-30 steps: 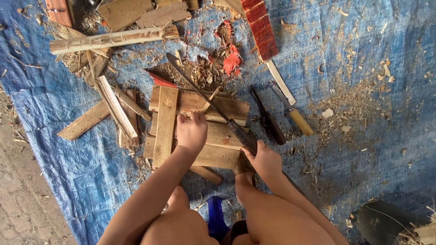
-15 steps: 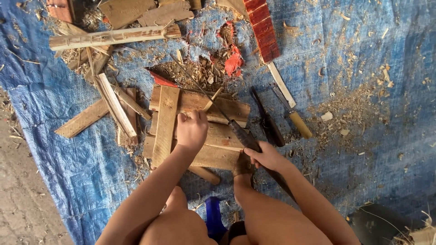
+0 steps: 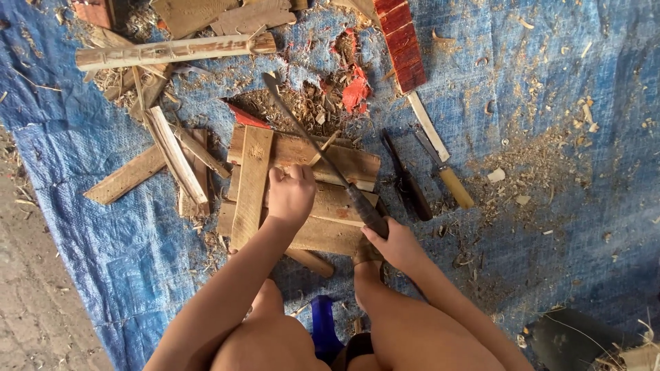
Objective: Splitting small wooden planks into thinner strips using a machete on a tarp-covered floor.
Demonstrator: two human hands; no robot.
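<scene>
Gripping a long dark blade (image 3: 309, 141) by its handle, the right hand (image 3: 395, 244) keeps fingers closed around the grip end; the blade runs diagonally up and left across stacked planks (image 3: 302, 199). Left hand (image 3: 290, 196) rests fisted on the same stack, fingers curled on a thin pale sliver of wood; exact hold cannot be told. Planks: rough, weathered, flat, brown; at least four, overlapping. Blue woven tarp (image 3: 564, 227) underneath, frayed, littered with pale shavings. Beside the stack, right: two tools, one all dark (image 3: 407, 180), one with a yellowish wooden handle (image 3: 447, 175). One red-painted slat (image 3: 401, 42) above. One pale round pole (image 3: 172, 51) upper left. Loose splintered offcuts (image 3: 165, 161) left, several.
</scene>
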